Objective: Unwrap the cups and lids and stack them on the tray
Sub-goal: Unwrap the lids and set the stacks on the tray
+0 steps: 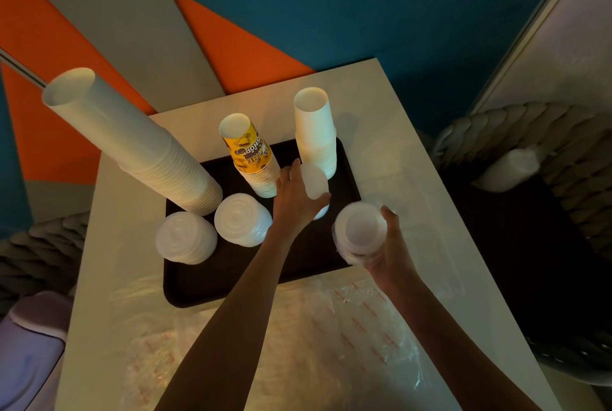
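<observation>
Left arm: came in from 6 o'clock, bare and almost straight, reaching over the near rim of the tray (pixel 231 281) toward 1 o'clock.
Left hand (pixel 296 200): back up, over the tray's 2 o'clock part, just in front of the white cups (pixel 314 132).
Left grip: pinching the small lids (pixel 313 182), with the thumb curled across their near side and the fingers running up their 9 o'clock side; one fingertip pointed to 12 o'clock.
Small lids: a short translucent stack. Whether its base touched the tray could not be told.
Right arm: came in from 5 o'clock, bent slightly, with the wrist over the tabletop (pixel 417 205).
Right hand (pixel 389 245): at the tray's 4 o'clock corner, well apart from the left hand.
Right grip: wrapped round the near lids (pixel 359 231) from their 3 o'clock side, thumb on the top rim and fingers curled underneath.
Near lids: a translucent stack held off the tabletop, its open face turned up.
Tall cups (pixel 132 142): a long white stack at the tray's 10 o'clock.
Printed cups (pixel 248 152): a yellow-topped stack at 12 o'clock.
Left lids (pixel 185 238): on the tray's 9 o'clock edge.
Middle lids (pixel 241 220): just beside the left lids, at their 3 o'clock.
Wrap (pixel 298 344): clear plastic with red print, spread on the tabletop at the tray's 6 o'clock, under both forearms.
</observation>
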Available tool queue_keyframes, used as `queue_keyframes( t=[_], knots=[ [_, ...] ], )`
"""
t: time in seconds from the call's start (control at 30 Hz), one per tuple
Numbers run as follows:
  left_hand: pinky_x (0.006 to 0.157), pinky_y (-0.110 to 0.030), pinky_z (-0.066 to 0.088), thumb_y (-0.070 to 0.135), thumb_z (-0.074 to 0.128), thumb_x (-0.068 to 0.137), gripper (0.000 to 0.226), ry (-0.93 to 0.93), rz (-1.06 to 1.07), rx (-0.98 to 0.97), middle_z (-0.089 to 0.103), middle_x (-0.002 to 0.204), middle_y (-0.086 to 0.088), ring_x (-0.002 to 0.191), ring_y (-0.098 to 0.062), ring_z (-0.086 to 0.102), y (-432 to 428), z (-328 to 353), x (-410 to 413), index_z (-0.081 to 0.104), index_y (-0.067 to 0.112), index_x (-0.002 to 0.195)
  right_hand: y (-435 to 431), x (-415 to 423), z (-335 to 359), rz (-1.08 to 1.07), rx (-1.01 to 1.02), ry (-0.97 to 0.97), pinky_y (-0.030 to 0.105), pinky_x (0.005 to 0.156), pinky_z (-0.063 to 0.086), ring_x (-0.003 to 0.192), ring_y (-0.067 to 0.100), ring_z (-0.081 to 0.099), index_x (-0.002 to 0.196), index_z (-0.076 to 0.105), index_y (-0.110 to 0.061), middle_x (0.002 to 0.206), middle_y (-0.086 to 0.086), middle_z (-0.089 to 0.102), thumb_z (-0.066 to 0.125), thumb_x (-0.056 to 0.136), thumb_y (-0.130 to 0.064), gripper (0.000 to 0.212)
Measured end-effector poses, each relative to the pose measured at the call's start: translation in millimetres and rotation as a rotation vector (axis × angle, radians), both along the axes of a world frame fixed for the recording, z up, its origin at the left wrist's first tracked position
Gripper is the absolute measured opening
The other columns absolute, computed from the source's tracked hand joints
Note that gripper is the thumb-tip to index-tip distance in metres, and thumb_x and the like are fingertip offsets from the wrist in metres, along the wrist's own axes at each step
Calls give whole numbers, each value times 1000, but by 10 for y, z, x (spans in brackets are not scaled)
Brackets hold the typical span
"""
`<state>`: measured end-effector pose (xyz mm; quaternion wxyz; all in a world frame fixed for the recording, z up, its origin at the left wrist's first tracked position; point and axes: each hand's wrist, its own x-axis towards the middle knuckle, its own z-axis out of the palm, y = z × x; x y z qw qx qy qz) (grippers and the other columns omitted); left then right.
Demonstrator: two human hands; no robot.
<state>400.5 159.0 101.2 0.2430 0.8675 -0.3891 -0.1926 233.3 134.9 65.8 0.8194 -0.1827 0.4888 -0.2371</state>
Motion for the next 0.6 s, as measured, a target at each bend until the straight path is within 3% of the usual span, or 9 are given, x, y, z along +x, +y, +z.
queue_keyframes(
  t=[0.03, 0.1, 0.17, 0.27, 0.4, 0.43, 0.5, 0.53, 0.6],
  knots=[
    [104, -37, 37, 32, 75, 78, 91, 5, 4, -12, 30, 147, -11, 133, -26, 33, -1, -8, -2, 21, 9, 147, 6, 2, 3, -2, 29, -8, 57, 91, 49, 114, 35, 58, 125, 53, -23, 125, 14, 57, 79, 50, -64, 89],
    [103, -36, 38, 30, 76, 78, 89, 5, 5, -21, 31, 145, -12, 132, -27, 34, -3, -18, 0, 22, 8, 146, 14, 0, -9, -32, 33, -27, 60, 92, 47, 116, 38, 56, 129, 51, -24, 128, 16, 56, 82, 43, -64, 100],
    [104, -36, 37, 31, 75, 79, 90, 4, 3, -9, 29, 147, -12, 133, -27, 33, -11, -14, 6, 20, 8, 147, 5, -12, -2, -46, 29, -48, 57, 92, 48, 114, 35, 58, 125, 53, -23, 125, 14, 57, 76, 58, -61, 81],
    [105, -37, 36, 33, 74, 79, 94, 0, 3, 13, 26, 150, -12, 136, -27, 30, -17, -10, 22, 15, 9, 148, 0, -20, 30, 8, -96, -16, 43, 89, 49, 95, 19, 60, 100, 55, -27, 108, 3, 59, 49, 94, -43, 18],
    [108, -43, 34, 38, 76, 76, 102, 1, 0, 9, 23, 152, -12, 138, -29, 27, -3, 17, 31, 10, 10, 150, 3, -5, 53, 15, -120, 33, 47, 95, 47, 100, 22, 58, 97, 55, -29, 118, 7, 56, 45, 97, -41, 15],
    [109, -44, 33, 41, 76, 75, 104, -14, 1, -3, 23, 153, -12, 139, -29, 26, 5, 29, 27, 10, 11, 150, 2, -13, 42, 11, -80, 18, 49, 94, 48, 103, 23, 57, 101, 55, -27, 121, 9, 54, 52, 92, -44, 19],
    [111, -42, 32, 44, 73, 77, 98, -47, 42, -103, 25, 152, -12, 139, -27, 27, 44, 83, -15, 16, 10, 149, -9, -15, 35, -30, 73, -65, 52, 81, 53, 113, 29, 56, 117, 52, -23, 127, 13, 53, 74, 67, -51, 61],
    [109, -37, 32, 41, 71, 81, 90, -52, 85, -190, 29, 151, -12, 137, -26, 30, 79, 138, -63, 21, 9, 148, -5, -16, 25, -44, 133, -96, 52, 77, 53, 117, 34, 54, 125, 49, -25, 130, 15, 51, 81, 53, -53, 84],
    [102, -27, 36, 32, 65, 88, 67, -37, 153, -379, 40, 144, -13, 130, -24, 40, 177, 266, -194, 35, 7, 142, 2, -28, -1, -48, 154, -104, 52, 77, 53, 118, 38, 53, 130, 45, -30, 133, 17, 49, 88, 35, -56, 107]
  ],
)
